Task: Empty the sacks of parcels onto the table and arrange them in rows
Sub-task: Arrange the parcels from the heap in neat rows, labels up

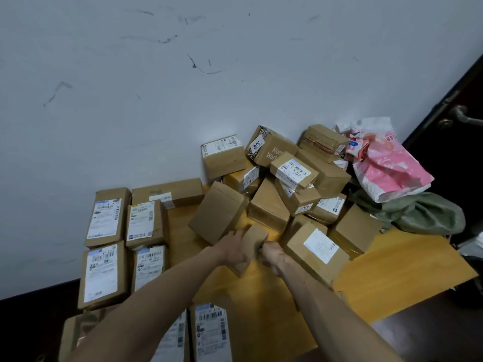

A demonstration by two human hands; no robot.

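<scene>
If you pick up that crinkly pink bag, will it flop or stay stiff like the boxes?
Probably floppy: the pink bag is creased and sags onto the green sack. Its glossy plastic may be slippery. Likely light, though its contents are hidden.

**Inspector:** Surface?
**Assistant:** Yellow wooden table point(392, 270).
**Inspector:** Left side?
**Assistant:** Labelled parcels point(103, 218), lying flat in rows, edges touching.
**Inspector:** Right side?
**Assistant:** Loose heap of boxes point(285, 194), several tilted. Green sack point(423, 215) slumped at the far corner.
</scene>
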